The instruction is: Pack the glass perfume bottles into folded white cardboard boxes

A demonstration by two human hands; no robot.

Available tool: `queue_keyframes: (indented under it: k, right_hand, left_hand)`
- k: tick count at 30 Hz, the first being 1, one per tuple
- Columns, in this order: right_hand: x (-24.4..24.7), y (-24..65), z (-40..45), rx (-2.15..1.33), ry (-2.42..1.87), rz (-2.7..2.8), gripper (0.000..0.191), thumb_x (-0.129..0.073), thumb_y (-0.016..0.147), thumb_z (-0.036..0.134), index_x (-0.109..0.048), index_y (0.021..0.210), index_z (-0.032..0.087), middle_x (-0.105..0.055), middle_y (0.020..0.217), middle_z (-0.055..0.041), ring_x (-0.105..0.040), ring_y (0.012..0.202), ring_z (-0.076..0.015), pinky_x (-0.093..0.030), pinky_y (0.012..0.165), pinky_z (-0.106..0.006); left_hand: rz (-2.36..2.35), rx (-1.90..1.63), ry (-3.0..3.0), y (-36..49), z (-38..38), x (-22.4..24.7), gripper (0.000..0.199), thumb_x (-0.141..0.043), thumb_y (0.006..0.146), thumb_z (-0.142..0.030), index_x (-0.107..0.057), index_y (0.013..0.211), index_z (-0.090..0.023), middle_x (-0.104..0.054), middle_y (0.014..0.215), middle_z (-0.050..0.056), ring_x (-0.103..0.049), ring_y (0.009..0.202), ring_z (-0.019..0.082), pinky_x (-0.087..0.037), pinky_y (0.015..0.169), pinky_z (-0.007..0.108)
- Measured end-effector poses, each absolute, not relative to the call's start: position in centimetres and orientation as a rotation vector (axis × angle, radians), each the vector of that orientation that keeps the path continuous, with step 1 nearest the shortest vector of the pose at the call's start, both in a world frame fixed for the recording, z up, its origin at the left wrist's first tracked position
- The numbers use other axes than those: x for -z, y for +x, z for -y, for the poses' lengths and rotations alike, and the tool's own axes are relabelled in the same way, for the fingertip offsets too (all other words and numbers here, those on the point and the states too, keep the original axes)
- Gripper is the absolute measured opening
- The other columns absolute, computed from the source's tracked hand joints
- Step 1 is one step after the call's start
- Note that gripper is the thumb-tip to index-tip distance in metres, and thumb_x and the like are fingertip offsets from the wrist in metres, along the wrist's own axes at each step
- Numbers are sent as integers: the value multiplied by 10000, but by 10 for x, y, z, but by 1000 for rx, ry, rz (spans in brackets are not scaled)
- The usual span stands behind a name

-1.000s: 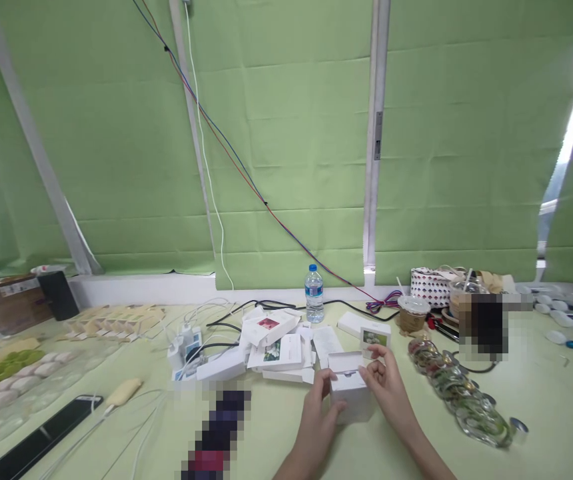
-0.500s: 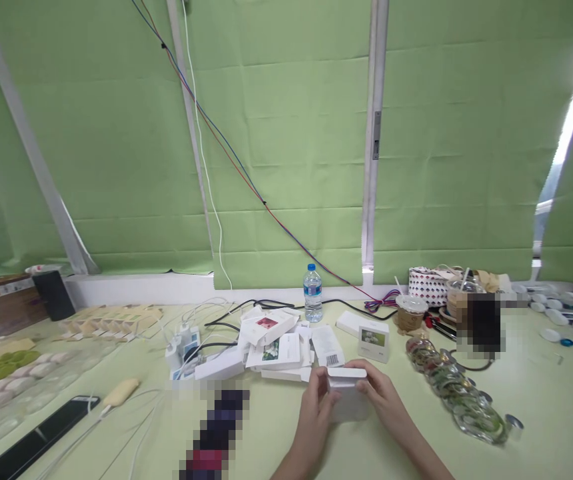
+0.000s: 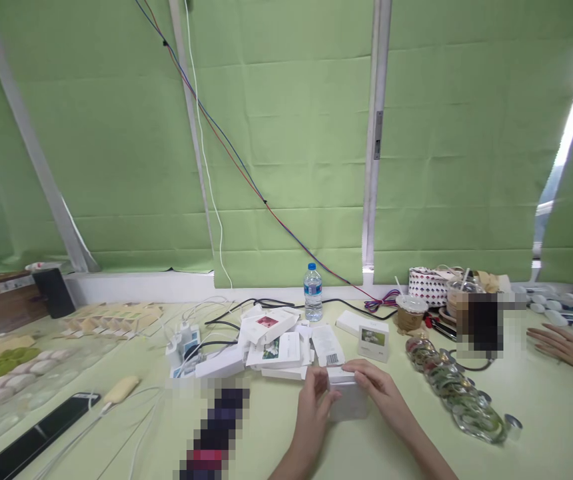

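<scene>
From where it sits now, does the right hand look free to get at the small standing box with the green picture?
Probably yes. The right hand rests on the white box, and the picture box stands just beyond it on the table, with nothing between them.

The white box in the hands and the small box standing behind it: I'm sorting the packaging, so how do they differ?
The white box is gripped between the left hand and right hand, while the standing box rests untouched on the table. The white box shows plain faces, while the standing box shows a greenish picture. The white box lies nearer the camera and looks bigger. Both are white cardboard.
</scene>
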State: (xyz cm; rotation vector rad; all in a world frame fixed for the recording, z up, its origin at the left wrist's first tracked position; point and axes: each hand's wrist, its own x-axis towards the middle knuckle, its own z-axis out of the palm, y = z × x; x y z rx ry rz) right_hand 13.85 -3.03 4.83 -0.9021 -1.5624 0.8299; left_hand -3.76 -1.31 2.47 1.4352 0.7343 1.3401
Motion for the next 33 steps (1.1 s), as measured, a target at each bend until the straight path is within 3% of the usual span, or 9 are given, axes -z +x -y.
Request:
queue_keyframes:
  k: [7,15,21,24,33]
  right_hand:
    - [-47,140,31,-817,-904,1582,384,-457,923,482,-728,1063,249,-674,1096,-98,-598,1076,-261,-468,921,-385]
    - [-52,141,33,-796,-935,1607,394,-453,920,500,-724,1069,256,-671,1090,-91,-600,1065,-256,-468,916,-373]
    - [-51,139,33,-764,-968,1586,402,-450,921,503,-716,1079,248,-669,1098,-96,-584,1091,-257,-456,940,-378]
    - [-49,139,32,-746,-973,1588,407,-447,921,505,-715,1082,245,-668,1094,-97,-587,1082,-257,-460,937,-378]
    - [-46,138,30,-737,-967,1600,396,-432,933,485,-711,1092,252,-663,1091,-92,-595,1065,-255,-463,927,-376]
  left_hand:
    - [-735,-1319,1420,-38,12,-26,222,-669,742,-208,-524,910,-215,-695,984,53,-647,954,235,-489,847,345]
    - [-765,-1329,1408,-37,14,-29,179,-666,740,-219,-551,877,-207,-695,893,33,-654,883,219,-502,839,350]
    - [-839,-1483,1675,-43,18,-23,119,-605,813,-242,-627,930,-234,-549,1256,93,-527,1185,273,-439,998,452]
    - [-889,-1501,1895,-44,20,-19,178,-533,866,-206,-675,962,-254,-488,1265,97,-473,1235,279,-399,1042,492]
    - [-974,-1556,1996,-39,18,-14,251,-480,873,-134,-692,923,-259,-475,1253,90,-493,1211,270,-456,1002,460]
